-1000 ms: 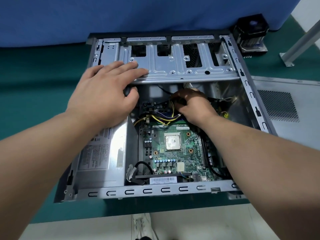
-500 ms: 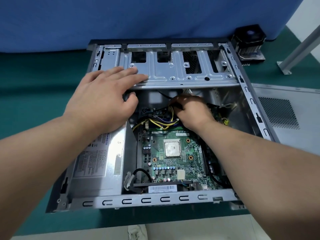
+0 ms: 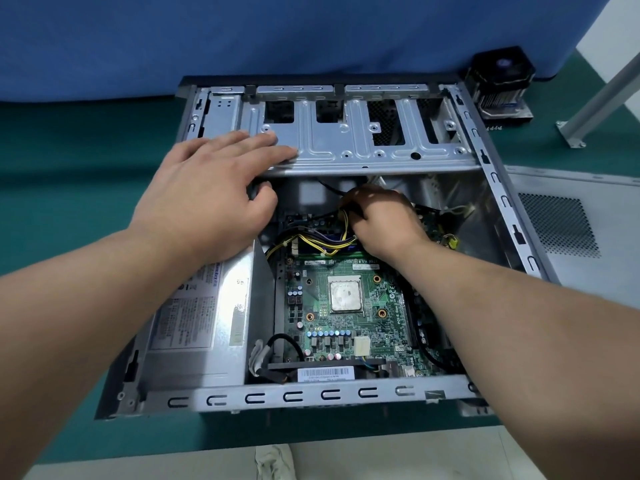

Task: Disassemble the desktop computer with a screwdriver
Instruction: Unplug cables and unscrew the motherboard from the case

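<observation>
Steel chassis (image 3: 346, 393) lies open at centre. Our left hand (image 3: 207, 195) presses flat, fingers spread, at 10 o'clock; our right hand (image 3: 384, 220) curls round stiff power wiring (image 3: 332, 242); grip the connector, sparing the fragile motherboard (image 3: 346, 317).

Bare silver-grey metal desktop computer case (image 3: 332, 393) on a teal-green table (image 3: 69, 168), blue cloth (image 3: 277, 32) behind; green motherboard (image 3: 349, 327) with yellow and black wires (image 3: 332, 242); grey side panel (image 3: 588, 216) patterned with a fine dotted grille
</observation>
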`<state>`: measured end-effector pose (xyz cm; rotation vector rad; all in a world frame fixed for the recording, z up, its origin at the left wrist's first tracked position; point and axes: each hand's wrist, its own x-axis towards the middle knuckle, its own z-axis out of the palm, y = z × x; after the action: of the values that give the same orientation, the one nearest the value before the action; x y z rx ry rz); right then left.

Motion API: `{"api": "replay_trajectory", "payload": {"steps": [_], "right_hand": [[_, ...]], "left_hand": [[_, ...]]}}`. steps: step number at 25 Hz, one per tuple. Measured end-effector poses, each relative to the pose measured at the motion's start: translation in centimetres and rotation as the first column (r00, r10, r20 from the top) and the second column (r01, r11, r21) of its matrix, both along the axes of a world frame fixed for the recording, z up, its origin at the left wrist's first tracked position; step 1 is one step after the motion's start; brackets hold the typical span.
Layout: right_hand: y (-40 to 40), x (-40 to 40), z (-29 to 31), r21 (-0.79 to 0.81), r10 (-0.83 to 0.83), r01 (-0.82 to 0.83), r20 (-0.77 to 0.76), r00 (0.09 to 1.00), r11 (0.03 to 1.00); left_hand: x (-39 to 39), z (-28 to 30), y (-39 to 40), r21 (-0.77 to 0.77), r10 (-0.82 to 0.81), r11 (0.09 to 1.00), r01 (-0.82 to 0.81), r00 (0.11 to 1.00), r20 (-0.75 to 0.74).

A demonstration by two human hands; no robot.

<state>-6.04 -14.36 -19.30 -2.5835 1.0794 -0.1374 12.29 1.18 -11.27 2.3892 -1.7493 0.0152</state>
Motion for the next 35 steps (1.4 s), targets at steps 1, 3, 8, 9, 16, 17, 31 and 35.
{"api": "replay_trajectory", "payload": {"steps": [1,3,8,9,16,17,31,35], "right_hand": [[0.01,-0.02,0.0,-0.004,-0.001,0.001,-0.001,1.0,1.0],[0.06,-0.13,0.09,-0.018,0.012,-0.012,0.003,1.0,1.0],[0.04,0.04,0.21,-0.001,-0.014,0.014,-0.015,1.0,1.0],[0.06,0.02,0.18,0.011,-0.03,0.03,-0.009,1.0,0.999],[0.26,0.09,-0.05,0.013,-0.043,0.043,-0.005,0.999,0.999],[0.22,0.09,-0.09,0.022,-0.053,0.053,-0.006,0.999,0.998],[0.57,0.12,0.11,0.03,-0.071,0.07,0.025,0.997,0.997],[0.53,0.17,0.57,0.106,-0.113,0.105,0.079,0.99,0.989]], "left_hand": [[-0.04,-0.01,0.02,0.001,0.0,1.0,0.0,1.0,0.001],[-0.1,0.01,0.01,0.002,-0.001,1.0,0.001,1.0,0.003],[-0.09,0.05,0.1,0.001,0.0,1.0,0.0,1.0,0.0],[-0.1,0.03,0.11,0.001,0.0,1.0,0.0,1.0,0.0],[-0.07,0.1,0.15,0.004,0.002,1.0,-0.002,1.0,-0.005],[-0.11,0.1,0.15,0.004,0.003,1.0,-0.003,1.0,-0.004],[-0.33,0.29,0.16,0.007,0.005,1.0,-0.005,1.0,-0.008],[-0.25,0.3,0.15,0.01,0.002,1.0,-0.002,1.0,-0.007]]}}
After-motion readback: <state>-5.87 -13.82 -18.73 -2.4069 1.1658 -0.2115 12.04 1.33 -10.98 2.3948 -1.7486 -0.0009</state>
